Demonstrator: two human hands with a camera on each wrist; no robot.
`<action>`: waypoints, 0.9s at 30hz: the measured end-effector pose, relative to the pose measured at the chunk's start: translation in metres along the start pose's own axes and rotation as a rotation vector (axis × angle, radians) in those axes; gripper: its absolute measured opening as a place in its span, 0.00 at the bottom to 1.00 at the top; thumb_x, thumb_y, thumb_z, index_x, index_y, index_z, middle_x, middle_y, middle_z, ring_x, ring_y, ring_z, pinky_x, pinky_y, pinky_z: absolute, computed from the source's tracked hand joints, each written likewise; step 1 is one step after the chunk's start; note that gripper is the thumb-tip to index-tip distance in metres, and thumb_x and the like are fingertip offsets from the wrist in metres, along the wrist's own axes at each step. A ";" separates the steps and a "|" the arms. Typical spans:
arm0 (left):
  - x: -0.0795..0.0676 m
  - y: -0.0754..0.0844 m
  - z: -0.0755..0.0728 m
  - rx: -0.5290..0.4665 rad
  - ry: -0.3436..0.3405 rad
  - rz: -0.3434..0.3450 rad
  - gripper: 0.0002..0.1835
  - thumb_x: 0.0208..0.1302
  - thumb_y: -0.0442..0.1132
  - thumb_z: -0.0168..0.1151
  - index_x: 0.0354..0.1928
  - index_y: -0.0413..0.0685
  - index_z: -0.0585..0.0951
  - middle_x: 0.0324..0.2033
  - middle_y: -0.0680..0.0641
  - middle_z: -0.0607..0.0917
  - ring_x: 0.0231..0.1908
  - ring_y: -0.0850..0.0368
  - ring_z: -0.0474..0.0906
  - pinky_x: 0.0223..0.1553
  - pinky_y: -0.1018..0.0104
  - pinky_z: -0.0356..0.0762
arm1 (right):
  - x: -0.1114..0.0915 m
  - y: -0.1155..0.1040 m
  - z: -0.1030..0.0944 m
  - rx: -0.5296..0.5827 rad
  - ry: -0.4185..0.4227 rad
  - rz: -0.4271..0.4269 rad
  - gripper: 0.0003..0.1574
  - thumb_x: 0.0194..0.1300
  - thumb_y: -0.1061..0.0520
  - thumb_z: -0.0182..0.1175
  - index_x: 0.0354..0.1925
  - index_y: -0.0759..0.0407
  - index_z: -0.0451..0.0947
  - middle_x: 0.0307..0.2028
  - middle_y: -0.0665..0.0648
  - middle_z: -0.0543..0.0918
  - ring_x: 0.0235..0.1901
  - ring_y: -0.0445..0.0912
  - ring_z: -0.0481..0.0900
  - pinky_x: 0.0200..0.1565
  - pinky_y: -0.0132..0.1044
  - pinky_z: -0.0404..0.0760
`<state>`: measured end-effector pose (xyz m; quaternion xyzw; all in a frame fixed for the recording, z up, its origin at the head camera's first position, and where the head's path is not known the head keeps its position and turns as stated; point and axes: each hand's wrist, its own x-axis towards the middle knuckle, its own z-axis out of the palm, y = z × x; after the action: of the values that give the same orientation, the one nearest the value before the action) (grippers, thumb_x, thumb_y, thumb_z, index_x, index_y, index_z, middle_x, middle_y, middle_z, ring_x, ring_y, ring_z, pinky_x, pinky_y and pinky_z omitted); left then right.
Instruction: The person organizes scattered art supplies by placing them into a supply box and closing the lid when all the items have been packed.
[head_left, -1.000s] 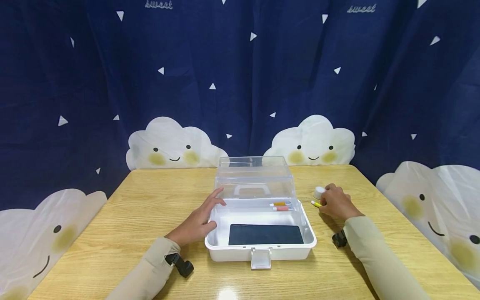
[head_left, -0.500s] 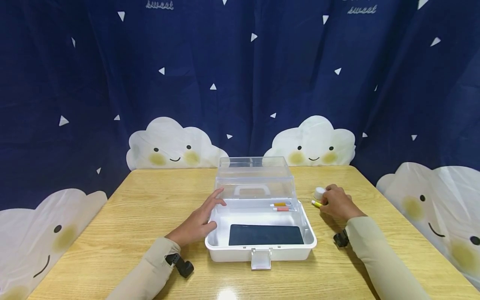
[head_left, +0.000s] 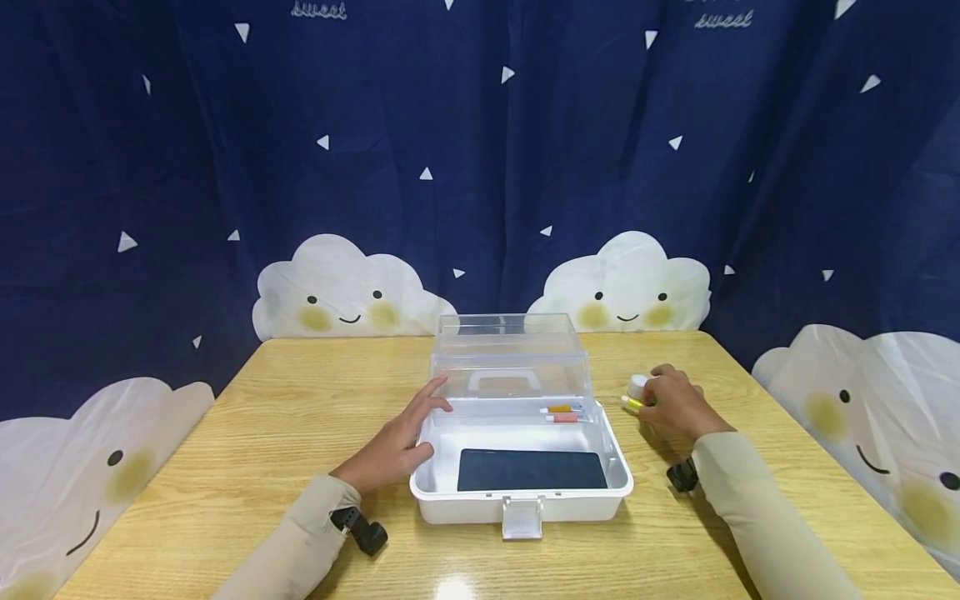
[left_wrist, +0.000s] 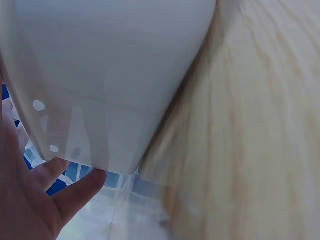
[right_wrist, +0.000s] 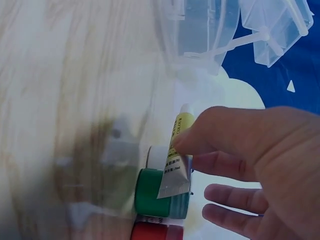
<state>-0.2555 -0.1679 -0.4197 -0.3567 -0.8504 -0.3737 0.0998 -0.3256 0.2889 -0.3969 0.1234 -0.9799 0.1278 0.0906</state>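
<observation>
My right hand (head_left: 675,404) pinches a small yellow paint tube (right_wrist: 176,155) with a white cap between thumb and fingers, right of the box. Just behind the tube stands a white-topped jar (head_left: 637,385). In the right wrist view a green jar (right_wrist: 152,192) and a red jar (right_wrist: 150,231) show below the tube. My left hand (head_left: 393,442) rests at the left side of a white plastic box (head_left: 457,506), its fingers spread over the rim. Inside the box lie an orange tube (head_left: 559,409), a pink tube (head_left: 564,418) and a dark flat rectangular thing (head_left: 532,469).
The box's clear lid (head_left: 510,337) stands raised at the back, with a white handle (head_left: 504,380). A latch (head_left: 522,518) hangs down in front. Wooden table (head_left: 315,392) surrounds the box, and a dark blue curtain (head_left: 420,100) with cloud prints hangs behind.
The yellow tube has risen slightly in my right hand's pinch, its capped end lifting a little. My left hand and the box have stayed where they were.
</observation>
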 end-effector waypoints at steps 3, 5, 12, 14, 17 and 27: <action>0.000 0.000 0.001 0.002 0.002 0.000 0.29 0.51 0.29 0.52 0.59 0.51 0.67 0.75 0.51 0.49 0.71 0.49 0.52 0.56 0.45 0.68 | 0.000 -0.003 -0.003 -0.004 0.009 -0.011 0.05 0.50 0.58 0.69 0.25 0.58 0.82 0.56 0.76 0.69 0.53 0.71 0.66 0.41 0.68 0.68; 0.000 -0.001 0.001 0.004 0.004 0.002 0.29 0.51 0.29 0.52 0.59 0.52 0.67 0.75 0.51 0.49 0.71 0.48 0.53 0.55 0.45 0.68 | 0.000 -0.005 -0.006 -0.008 0.020 -0.026 0.04 0.50 0.58 0.68 0.25 0.57 0.83 0.56 0.76 0.69 0.54 0.72 0.66 0.41 0.69 0.68; 0.000 0.000 0.000 0.006 0.001 0.000 0.29 0.51 0.29 0.52 0.58 0.52 0.67 0.75 0.52 0.49 0.71 0.47 0.53 0.57 0.45 0.67 | -0.003 -0.011 -0.012 0.010 0.044 -0.051 0.03 0.49 0.59 0.65 0.26 0.57 0.84 0.59 0.74 0.68 0.56 0.72 0.63 0.45 0.71 0.64; 0.000 0.000 0.000 0.006 0.000 0.002 0.29 0.51 0.29 0.52 0.58 0.52 0.67 0.75 0.52 0.49 0.71 0.46 0.53 0.57 0.44 0.67 | -0.003 -0.014 -0.014 0.011 0.058 -0.058 0.04 0.49 0.59 0.65 0.27 0.58 0.84 0.58 0.74 0.68 0.56 0.71 0.64 0.46 0.70 0.64; 0.000 -0.001 0.000 0.006 -0.002 0.002 0.29 0.51 0.29 0.52 0.58 0.51 0.67 0.75 0.53 0.48 0.71 0.45 0.53 0.57 0.44 0.67 | -0.004 -0.017 -0.017 0.001 0.082 -0.078 0.05 0.49 0.59 0.64 0.28 0.58 0.84 0.58 0.74 0.69 0.56 0.71 0.65 0.45 0.69 0.64; 0.000 -0.001 0.000 0.006 0.002 0.005 0.28 0.51 0.29 0.52 0.58 0.49 0.68 0.75 0.51 0.49 0.72 0.48 0.51 0.59 0.43 0.65 | -0.006 -0.029 -0.025 -0.001 0.138 -0.107 0.08 0.50 0.60 0.64 0.32 0.61 0.84 0.58 0.72 0.70 0.58 0.69 0.65 0.46 0.67 0.64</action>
<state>-0.2561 -0.1681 -0.4207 -0.3580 -0.8505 -0.3713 0.1025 -0.3082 0.2694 -0.3681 0.1666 -0.9634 0.1307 0.1644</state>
